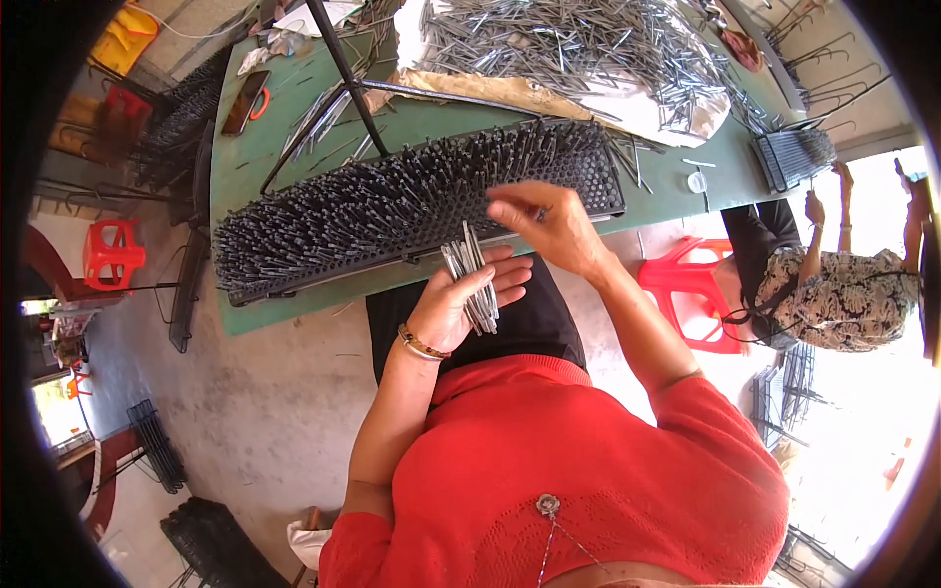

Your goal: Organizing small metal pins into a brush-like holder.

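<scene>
Under my right hand (549,227): black pegged board (412,201), one thin metal pin pinched at fingertips. Left hand (461,299), just below, cups bundle of pins (472,274). I judge pins light, stiff, slick; grip mid-shaft, bundle loosely fanned.

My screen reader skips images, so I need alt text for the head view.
A person in a red top holds a bundle of thin grey metal pins in the left hand while the right hand pinches one pin over a long black perforated tray bristling with pins, on a green table with a loose pin heap.
</scene>
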{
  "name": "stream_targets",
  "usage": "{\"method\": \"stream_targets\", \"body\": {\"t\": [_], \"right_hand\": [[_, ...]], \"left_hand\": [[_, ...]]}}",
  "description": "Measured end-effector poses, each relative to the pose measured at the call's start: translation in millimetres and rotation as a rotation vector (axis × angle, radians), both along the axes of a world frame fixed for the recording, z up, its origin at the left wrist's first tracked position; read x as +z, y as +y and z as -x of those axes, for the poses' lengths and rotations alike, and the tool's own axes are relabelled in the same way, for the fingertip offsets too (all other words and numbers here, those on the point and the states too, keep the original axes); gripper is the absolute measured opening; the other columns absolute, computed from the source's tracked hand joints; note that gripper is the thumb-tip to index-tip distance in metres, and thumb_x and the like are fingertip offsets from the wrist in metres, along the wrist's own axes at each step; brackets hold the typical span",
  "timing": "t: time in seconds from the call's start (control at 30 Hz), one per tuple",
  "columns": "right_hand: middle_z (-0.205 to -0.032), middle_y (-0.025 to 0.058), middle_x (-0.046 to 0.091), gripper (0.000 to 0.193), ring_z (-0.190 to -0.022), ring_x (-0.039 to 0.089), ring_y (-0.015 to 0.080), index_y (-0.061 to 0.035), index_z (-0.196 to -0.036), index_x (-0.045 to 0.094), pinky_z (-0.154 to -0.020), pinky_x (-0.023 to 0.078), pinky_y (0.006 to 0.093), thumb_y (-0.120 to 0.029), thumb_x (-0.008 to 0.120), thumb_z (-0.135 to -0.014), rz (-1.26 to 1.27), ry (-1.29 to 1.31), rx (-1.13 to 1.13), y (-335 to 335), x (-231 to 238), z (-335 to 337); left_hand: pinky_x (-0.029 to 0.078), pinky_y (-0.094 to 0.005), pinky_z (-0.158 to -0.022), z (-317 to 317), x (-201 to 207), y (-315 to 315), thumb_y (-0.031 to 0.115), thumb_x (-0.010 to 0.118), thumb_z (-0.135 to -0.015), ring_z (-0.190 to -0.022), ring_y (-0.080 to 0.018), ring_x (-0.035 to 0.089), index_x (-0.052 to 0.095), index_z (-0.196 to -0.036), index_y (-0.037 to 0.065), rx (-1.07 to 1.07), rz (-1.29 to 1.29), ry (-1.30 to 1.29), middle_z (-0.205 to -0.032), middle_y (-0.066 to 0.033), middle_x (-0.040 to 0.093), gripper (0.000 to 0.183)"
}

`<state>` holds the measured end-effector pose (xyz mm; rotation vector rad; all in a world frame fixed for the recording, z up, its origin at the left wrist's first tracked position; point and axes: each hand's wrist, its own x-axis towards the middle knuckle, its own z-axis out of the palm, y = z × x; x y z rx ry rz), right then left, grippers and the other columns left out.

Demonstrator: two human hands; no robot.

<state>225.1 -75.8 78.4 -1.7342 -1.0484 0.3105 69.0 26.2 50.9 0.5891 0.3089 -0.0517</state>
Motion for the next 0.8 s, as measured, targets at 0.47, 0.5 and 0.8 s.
{"method": "stream_targets", "body": {"t": [0.47,0.5,0.8], "right_hand": [[-0.079,0.0029,0.065,0.018,-0.069,0.058,0.0051,0.0043,-0.093,0.064,-0.058,0.047,0.0198,-0.011,0.068,-0.085,0.144,0.758,0.148,-6,-12,1],[-0.080,0.0039,0.066,0.018,-0.071,0.059,0.0058,0.0043,-0.094,0.064,-0.060,0.048,0.0203,-0.011,0.068,-0.085,0.148,0.704,0.133,-5,-15,1],[-0.079,0.0076,0.068,0.017,-0.073,0.062,0.0080,0.0047,-0.090,0.065,-0.063,0.051,0.0230,-0.011,0.068,-0.084,-0.141,0.440,-0.056,14,3,-5]], "left_hand": [[0.050,-0.0479,-0.092,2,-9,-10,0.018,0.048,-0.096,-0.114,-0.0330,0.055,0.048,-0.124,-0.004,0.045,-0.011,0.033,-0.121,-0.0220,0.055,0.035],[0.050,-0.0479,-0.092,1,-9,-10,0.018,0.048,-0.096,-0.114,-0.0330,0.055,0.048,-0.124,-0.004,0.046,-0.011,0.032,-0.121,-0.0220,0.055,0.035],[0.047,-0.0462,-0.094,5,-21,-5,0.024,0.044,-0.098,-0.116,-0.0298,0.054,0.045,-0.128,-0.003,0.098,0.013,0.093,-0.128,-0.0205,0.052,0.041]]}}
